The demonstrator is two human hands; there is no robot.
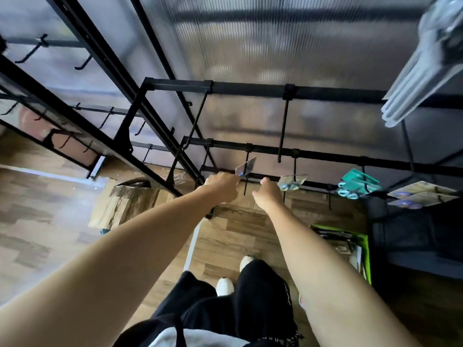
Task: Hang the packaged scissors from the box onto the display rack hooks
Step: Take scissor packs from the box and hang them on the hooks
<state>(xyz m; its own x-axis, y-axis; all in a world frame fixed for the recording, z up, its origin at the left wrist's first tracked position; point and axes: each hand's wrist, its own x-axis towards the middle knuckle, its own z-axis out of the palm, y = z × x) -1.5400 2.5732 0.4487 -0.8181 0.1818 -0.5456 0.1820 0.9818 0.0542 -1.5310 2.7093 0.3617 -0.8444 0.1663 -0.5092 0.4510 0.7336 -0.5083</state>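
The left grip (221,186) pinches a clear, flat scissors pack (246,167) at its lower edge, tilting it up to the black wire hook (246,171), probably to thread its hang-hole. Just right of that hook, the right grip (266,194) hangs loosely curled, holding nothing, beside a hung pack (292,182).

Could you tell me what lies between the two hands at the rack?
In the head view, one black hook hangs down between the left hand and the right hand; behind it is floor.
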